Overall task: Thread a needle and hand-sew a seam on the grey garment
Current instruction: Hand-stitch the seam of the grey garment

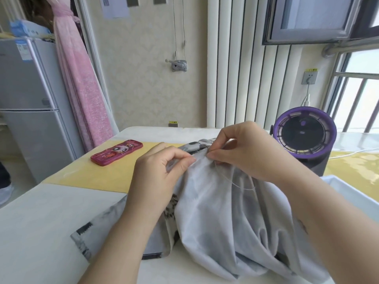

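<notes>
You are pinching a fold of the grey garment [215, 218], lying just left of the purple fan [303, 136], with your left hand [162, 169], while your right hand [244, 148] is pinching its seam, needle too small to see; be keeping that fold taut, drawing thread [242, 186] through gently

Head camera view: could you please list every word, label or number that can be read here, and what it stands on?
Nothing reads clearly.
Yellow sticker at the wall's foot: too small to read.
Yellow label above the wall socket: blurred.
Paper sheet with a QR code on the wall: print too small.
Blue sticker on the fridge: blurred.
Fan display: marks too small.
Pink case: cartoon figures, no legible words.
</notes>
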The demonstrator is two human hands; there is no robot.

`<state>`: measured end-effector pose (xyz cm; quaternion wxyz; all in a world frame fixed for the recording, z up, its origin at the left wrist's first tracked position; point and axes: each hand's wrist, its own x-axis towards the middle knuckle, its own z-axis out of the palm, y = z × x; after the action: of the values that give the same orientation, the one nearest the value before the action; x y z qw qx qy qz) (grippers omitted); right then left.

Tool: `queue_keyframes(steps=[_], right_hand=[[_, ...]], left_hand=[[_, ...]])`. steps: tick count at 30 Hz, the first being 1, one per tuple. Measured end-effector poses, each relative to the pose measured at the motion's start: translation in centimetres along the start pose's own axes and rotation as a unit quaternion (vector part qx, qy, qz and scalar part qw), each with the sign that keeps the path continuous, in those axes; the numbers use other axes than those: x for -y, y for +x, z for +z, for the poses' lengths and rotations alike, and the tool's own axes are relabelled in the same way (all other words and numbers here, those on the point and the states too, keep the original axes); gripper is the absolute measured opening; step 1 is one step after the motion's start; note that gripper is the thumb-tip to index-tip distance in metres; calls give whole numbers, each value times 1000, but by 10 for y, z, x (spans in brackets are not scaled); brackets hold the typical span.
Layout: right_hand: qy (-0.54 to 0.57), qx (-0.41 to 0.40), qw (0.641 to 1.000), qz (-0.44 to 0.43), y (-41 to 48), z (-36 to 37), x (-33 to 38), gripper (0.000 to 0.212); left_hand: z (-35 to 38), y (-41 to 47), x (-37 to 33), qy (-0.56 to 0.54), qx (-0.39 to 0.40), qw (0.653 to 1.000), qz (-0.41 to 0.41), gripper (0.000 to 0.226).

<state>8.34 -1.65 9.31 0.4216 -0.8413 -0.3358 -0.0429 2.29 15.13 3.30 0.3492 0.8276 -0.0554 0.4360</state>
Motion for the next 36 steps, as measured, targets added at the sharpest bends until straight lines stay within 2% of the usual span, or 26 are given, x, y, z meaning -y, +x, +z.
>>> queue_keyframes(steps=[5,9,10,17,20,27,32,36], right_hand=[[-55,-13,998,-18,-1,3,2,12],[-92,-17,995,-27,1,6,-1,21],[-96,-20,995,-32,1,6,-1,23],[-115,-33,990,-70,5,10,-10,22],[-113,-41,989,-86,5,11,-12,19],[-96,-38,992,-77,5,10,-12,17],[-89,-31,995,-47,3,12,-12,16],[-66,-48,995,-60,0,8,-3,13]], left_hand=[[-4,1,2,10,3,1000,6,10],[-6,1,5,22,34,999,-5,4],[-6,0,6,25,38,999,-7,9],[-1,-2,4,-32,26,996,-81,10],[5,-5,-2,-84,26,988,-126,14],[11,-5,-6,-111,-4,985,-136,16],[10,-4,-9,-169,18,973,-156,20],[11,-4,-7,-198,14,960,-197,17]])
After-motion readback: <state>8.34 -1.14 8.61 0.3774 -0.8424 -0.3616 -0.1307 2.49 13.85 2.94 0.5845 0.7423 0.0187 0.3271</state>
